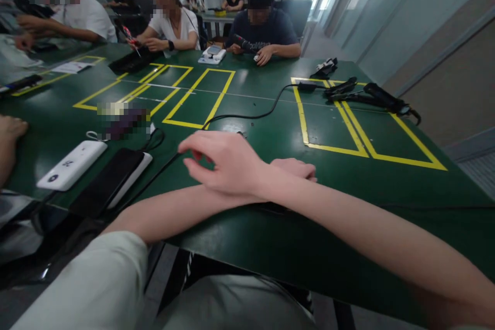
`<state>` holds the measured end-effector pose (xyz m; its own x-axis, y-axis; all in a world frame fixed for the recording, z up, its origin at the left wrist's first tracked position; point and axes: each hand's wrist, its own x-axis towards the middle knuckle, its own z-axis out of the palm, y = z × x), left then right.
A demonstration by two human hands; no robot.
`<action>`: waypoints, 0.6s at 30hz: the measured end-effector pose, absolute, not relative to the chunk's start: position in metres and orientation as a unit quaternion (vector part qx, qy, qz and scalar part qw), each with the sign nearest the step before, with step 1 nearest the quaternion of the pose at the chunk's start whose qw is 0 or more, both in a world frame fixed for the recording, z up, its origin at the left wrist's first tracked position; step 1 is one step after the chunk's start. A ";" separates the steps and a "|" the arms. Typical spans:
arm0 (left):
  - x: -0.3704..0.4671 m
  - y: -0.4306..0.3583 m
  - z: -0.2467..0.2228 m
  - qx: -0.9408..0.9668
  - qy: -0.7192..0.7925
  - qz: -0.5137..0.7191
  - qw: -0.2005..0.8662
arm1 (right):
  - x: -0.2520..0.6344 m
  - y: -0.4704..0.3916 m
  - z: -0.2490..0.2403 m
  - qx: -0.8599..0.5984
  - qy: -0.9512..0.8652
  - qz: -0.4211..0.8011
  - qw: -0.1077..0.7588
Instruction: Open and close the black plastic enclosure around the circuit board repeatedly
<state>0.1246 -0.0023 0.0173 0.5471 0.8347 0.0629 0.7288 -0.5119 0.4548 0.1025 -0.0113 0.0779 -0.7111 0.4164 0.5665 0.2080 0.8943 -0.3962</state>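
Note:
My bare forearms cross at the near edge of the green table (pixel 247 240), the right one over the left. My right hand (pixel 224 157) hovers over my left forearm with its fingers loosely bent, thumb and index tips apart. A black cable (pixel 158 171) passes behind its fingertips; I see no grip on it. Beyond my right wrist, my left hand (pixel 293 167) rests on the table with its fingers curled in; its palm is hidden. To the left lie a white power bank (pixel 73 165) and a black phone (pixel 108 180) on top of another white device (pixel 135 175).
Yellow tape rectangles (pixel 201 98) mark the tabletop. A black clamp-like device (pixel 382 98) lies at the right, joined to the cable. Across the table a person (pixel 266 26) handles a small white item beside a white scale (pixel 212 54). Other people sit at the left.

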 end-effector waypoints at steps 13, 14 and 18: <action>0.137 -0.018 0.003 0.935 0.326 0.136 0.041 | -0.040 -0.024 0.036 -0.138 -0.974 0.174 0.049; 0.138 -0.018 0.002 0.935 0.322 0.140 0.039 | -0.041 -0.025 0.036 -0.132 -0.975 0.176 0.044; 0.140 -0.017 -0.004 0.939 0.309 0.145 0.033 | -0.031 -0.027 0.039 -0.131 -0.974 0.174 0.059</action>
<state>0.1403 -0.0169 -0.0038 0.7667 0.5908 0.2514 0.5720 -0.8063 0.1506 -0.0310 -0.0271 0.0392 -0.9586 0.2759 0.0698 0.2348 0.9053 -0.3541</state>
